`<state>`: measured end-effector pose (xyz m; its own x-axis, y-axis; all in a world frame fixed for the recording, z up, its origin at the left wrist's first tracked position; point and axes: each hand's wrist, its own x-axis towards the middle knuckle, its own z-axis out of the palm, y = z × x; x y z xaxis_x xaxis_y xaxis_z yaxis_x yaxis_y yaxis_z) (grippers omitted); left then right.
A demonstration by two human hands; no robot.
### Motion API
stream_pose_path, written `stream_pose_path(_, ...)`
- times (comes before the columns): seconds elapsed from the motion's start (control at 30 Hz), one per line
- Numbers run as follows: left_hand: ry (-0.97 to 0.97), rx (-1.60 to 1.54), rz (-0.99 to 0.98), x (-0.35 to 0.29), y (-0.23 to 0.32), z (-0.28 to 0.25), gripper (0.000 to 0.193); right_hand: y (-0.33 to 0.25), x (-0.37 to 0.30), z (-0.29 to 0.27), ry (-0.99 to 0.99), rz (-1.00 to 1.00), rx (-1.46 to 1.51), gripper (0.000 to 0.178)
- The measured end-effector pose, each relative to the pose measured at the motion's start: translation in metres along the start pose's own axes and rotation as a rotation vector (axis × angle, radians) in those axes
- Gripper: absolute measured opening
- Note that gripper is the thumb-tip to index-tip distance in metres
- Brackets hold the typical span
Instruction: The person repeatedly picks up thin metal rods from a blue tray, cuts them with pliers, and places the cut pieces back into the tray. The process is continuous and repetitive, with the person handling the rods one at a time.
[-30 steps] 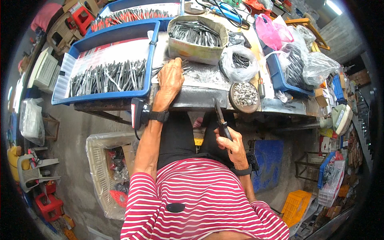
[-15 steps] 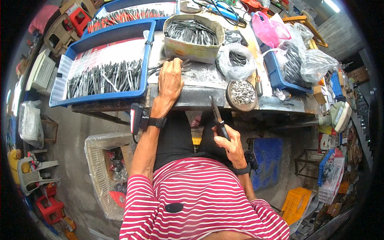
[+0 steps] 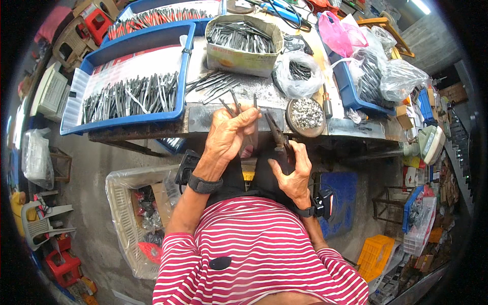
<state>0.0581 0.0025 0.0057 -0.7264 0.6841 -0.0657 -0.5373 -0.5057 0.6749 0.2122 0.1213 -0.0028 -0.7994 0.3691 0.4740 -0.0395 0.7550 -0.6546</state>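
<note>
My left hand [image 3: 230, 131], just past the table's front edge, pinches a few slim dark strips [image 3: 227, 107] whose ends poke up between the fingers. To its right, my right hand [image 3: 295, 172] is wrapped round dark-handled pliers [image 3: 275, 131]. The jaws point up and away, close to the left fingertips but seemingly apart from the strips. Behind my left hand, several loose black strips [image 3: 217, 85] lie on the tabletop. Beyond those stands a cut-down carton [image 3: 239, 61] full of similar strips. A round dish of small silvery bits [image 3: 307, 117] sits right of the pliers.
On the left, a blue tray [image 3: 185, 96] holds rows of black and silver strips, with another tray behind it. Plastic bags [image 3: 304, 90] of dark parts and a blue bin [image 3: 351, 96] occupy the right. A screwdriver [image 3: 327, 104] lies by the dish. A bag-lined crate [image 3: 122, 213] stands below.
My left hand has come off the tabletop, back toward me and right, with strips in its fingers. The right hand's thumb has spread from the handles, and the pliers have shifted slightly.
</note>
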Motion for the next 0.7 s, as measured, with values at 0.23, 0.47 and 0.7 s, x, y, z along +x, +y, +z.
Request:
stream_pose_path(0.23, -0.037, -0.169, -0.086, -0.008, -0.002, -0.002, 0.005, 0.003, 0.000, 0.003, 0.047, -0.121, -0.143, 0.053)
stream_pose_path(0.47, -0.031, -0.154, -0.099, -0.009, -0.004, -0.007, 0.005, 0.007, -0.003, 0.006, 0.043, -0.136, -0.163, 0.051)
stream_pose_path(0.7, 0.139, 0.051, 0.252, -0.018, -0.023, 0.016, 0.004, -0.003, -0.008, 0.001, -0.141, 0.143, 0.190, 0.043)
